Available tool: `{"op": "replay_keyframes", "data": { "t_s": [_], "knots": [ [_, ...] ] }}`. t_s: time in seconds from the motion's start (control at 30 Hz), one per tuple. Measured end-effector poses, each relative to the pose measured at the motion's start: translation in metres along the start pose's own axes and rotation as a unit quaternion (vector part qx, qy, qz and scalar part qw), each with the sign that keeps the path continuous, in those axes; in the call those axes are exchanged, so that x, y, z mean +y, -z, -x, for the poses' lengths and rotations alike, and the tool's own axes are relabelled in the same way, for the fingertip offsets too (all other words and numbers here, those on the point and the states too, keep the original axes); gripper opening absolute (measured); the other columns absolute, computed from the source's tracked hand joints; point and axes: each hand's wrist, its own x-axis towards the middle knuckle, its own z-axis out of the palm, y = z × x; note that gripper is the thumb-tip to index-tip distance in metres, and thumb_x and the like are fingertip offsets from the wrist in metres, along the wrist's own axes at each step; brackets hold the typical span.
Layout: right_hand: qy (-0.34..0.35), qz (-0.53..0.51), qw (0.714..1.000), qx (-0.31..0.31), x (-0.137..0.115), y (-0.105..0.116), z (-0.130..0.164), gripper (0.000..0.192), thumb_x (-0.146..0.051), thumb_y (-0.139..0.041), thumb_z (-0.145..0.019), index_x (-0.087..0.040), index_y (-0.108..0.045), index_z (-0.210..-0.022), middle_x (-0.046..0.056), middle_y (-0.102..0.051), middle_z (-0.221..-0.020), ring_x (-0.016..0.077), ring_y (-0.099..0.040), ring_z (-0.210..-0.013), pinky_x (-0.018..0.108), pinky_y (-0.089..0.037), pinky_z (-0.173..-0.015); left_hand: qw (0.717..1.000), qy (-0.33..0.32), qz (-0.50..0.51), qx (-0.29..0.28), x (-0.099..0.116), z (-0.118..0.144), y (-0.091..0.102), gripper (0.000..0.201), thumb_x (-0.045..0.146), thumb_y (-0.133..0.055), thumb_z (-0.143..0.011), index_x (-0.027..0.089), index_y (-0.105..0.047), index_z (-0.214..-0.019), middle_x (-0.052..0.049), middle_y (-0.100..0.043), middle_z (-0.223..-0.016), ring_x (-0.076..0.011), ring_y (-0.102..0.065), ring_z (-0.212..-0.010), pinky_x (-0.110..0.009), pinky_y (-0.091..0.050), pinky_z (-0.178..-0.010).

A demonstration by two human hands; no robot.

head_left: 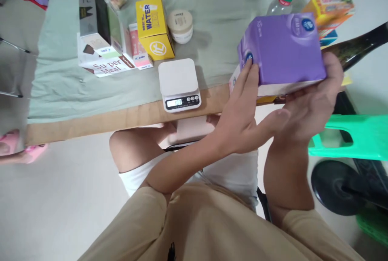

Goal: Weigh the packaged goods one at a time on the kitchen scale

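"Head view has the purple pack (285,50) over the right end of the table (136,115), between your hands. Are both gripping?"

"Not alike. Your right hand (318,97) has its fingers bent round the pack's right side, though blur and hidden fingertips leave the pressure unclear. Your left hand (239,119) is unclenched: fingers straight against the near left corner, thumb stretched away."

"Is the pack lifted or resting?"

"You can't tell from this angle. To hold it well, spread your left fingers lower and keep the pressure even; it looks soft, so a hard pinch would probably dent it."

"And around it?"

"Mind your right knuckles: the dark bottle (360,46) is just beyond them, with the orange box (332,12) near. The white scale (178,77) sits well apart, to your left."
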Motion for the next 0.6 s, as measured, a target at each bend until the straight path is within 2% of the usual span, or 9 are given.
{"op": "replay_keyframes", "data": {
  "t_s": [0.03, 0.1, 0.23, 0.37, 0.43, 0.5, 0.53, 0.6],
  "knots": [
    [0.023, -0.005, 0.999, 0.028, 0.005, 0.004, -0.004, 0.067, -0.067, -0.037, -0.090, -0.048, -0.040, -0.154, -0.005, -0.043, -0.167, 0.0361, -0.033, -0.167, 0.064, -0.034, -0.131, 1.000, 0.007, 0.004, -0.001, -0.003, -0.002, -0.006, 0.081, 0.080, -0.029, -0.101, 0.033, -0.018, -0.166, -0.012, -0.032, -0.177, -0.0383, -0.026, -0.171, -0.069, -0.029, -0.138],
    [0.070, -0.009, 0.996, 0.055, 0.015, 0.009, -0.012, 0.057, -0.058, -0.039, -0.093, -0.042, -0.054, -0.146, -0.002, -0.058, -0.156, 0.0350, -0.048, -0.158, 0.064, -0.038, -0.128, 1.000, 0.020, 0.013, -0.007, -0.007, -0.006, -0.013, 0.080, 0.081, -0.027, -0.100, 0.033, -0.023, -0.165, -0.011, -0.034, -0.175, -0.0387, -0.026, -0.171, -0.070, -0.027, -0.138],
    [0.140, -0.021, 0.989, 0.031, 0.030, 0.015, -0.025, 0.050, -0.049, -0.038, -0.099, -0.046, -0.059, -0.145, -0.004, -0.064, -0.151, 0.0305, -0.057, -0.151, 0.062, -0.040, -0.126, 0.999, 0.038, 0.013, -0.020, -0.008, -0.014, -0.017, 0.080, 0.082, -0.025, -0.100, 0.032, -0.029, -0.164, -0.006, -0.039, -0.171, -0.0362, -0.028, -0.170, -0.063, -0.034, -0.136],
    [0.173, -0.004, 0.985, 0.002, 0.040, 0.022, -0.030, 0.053, -0.051, -0.046, -0.098, -0.051, -0.055, -0.150, -0.005, -0.062, -0.154, 0.0322, -0.054, -0.153, 0.064, -0.039, -0.128, 1.000, 0.007, 0.011, -0.020, -0.016, -0.019, -0.014, 0.078, 0.078, -0.022, -0.102, 0.031, -0.027, -0.164, -0.008, -0.040, -0.171, -0.0349, -0.033, -0.168, -0.063, -0.034, -0.136],
    [0.210, 0.028, 0.977, 0.030, 0.040, 0.024, -0.027, 0.056, -0.053, -0.046, -0.098, -0.052, -0.050, -0.154, -0.008, -0.055, -0.160, 0.0327, -0.043, -0.162, 0.063, -0.031, -0.134, 1.000, -0.022, 0.010, -0.011, -0.025, -0.016, -0.003, 0.077, 0.077, -0.026, -0.102, 0.035, -0.022, -0.166, -0.007, -0.039, -0.172, -0.0342, -0.033, -0.168, -0.062, -0.034, -0.136],
    [0.256, 0.068, 0.960, 0.094, 0.034, 0.021, -0.021, 0.056, -0.057, -0.046, -0.099, -0.056, -0.050, -0.154, -0.012, -0.052, -0.163, 0.0323, -0.032, -0.168, 0.059, -0.021, -0.140, 0.999, -0.048, 0.010, -0.008, -0.037, -0.009, 0.015, 0.076, 0.076, -0.032, -0.101, 0.042, -0.016, -0.167, -0.004, -0.037, -0.173, -0.0330, -0.032, -0.168, -0.060, -0.035, -0.135],
    [0.273, 0.081, 0.949, 0.135, 0.029, 0.017, -0.016, 0.054, -0.060, -0.046, -0.098, -0.057, -0.053, -0.152, -0.013, -0.053, -0.161, 0.0328, -0.031, -0.168, 0.056, -0.020, -0.141, 0.999, -0.049, 0.011, -0.008, -0.044, -0.003, 0.027, 0.075, 0.074, -0.035, -0.100, 0.046, -0.016, -0.167, -0.003, -0.038, -0.173, -0.0321, -0.034, -0.167, -0.059, -0.037, -0.135],
    [0.279, 0.076, 0.933, 0.213, 0.014, 0.003, -0.005, 0.049, -0.065, -0.050, -0.093, -0.059, -0.064, -0.140, -0.013, -0.063, -0.150, 0.0357, -0.038, -0.163, 0.055, -0.025, -0.139, 1.000, -0.028, 0.014, -0.003, -0.058, 0.011, 0.052, 0.071, 0.071, -0.040, -0.100, 0.050, -0.022, -0.165, -0.003, -0.043, -0.169, -0.0313, -0.040, -0.163, -0.057, -0.041, -0.132]
  ]
}}
